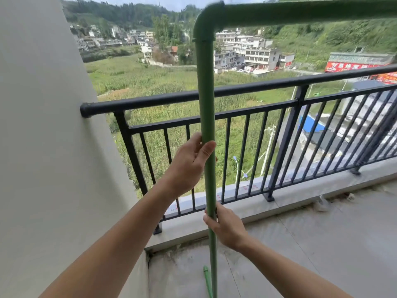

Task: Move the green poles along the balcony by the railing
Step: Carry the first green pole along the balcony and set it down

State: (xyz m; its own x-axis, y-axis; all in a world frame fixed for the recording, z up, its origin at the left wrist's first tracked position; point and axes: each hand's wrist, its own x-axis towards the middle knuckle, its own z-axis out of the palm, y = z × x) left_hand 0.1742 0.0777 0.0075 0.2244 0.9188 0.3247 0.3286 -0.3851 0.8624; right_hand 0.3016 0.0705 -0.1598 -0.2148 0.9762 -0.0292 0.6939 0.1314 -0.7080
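A green pole [206, 100] stands upright in front of me, close to the black railing [253, 87]. An elbow joint [205, 22] at its top turns it into a horizontal green run toward the upper right. My left hand [189, 164] grips the upright section at mid-height, thumb across the front. My right hand [225, 226] holds the same pole lower down. A second, thinner green pole [207, 280] lies on the floor beside the upright's lower end.
A pale wall [47, 147] closes off the left side, with the railing fixed into it. A concrete curb [279, 203] carries the railing posts. The grey balcony floor [311, 244] stretches to the right. Fields and buildings lie far below.
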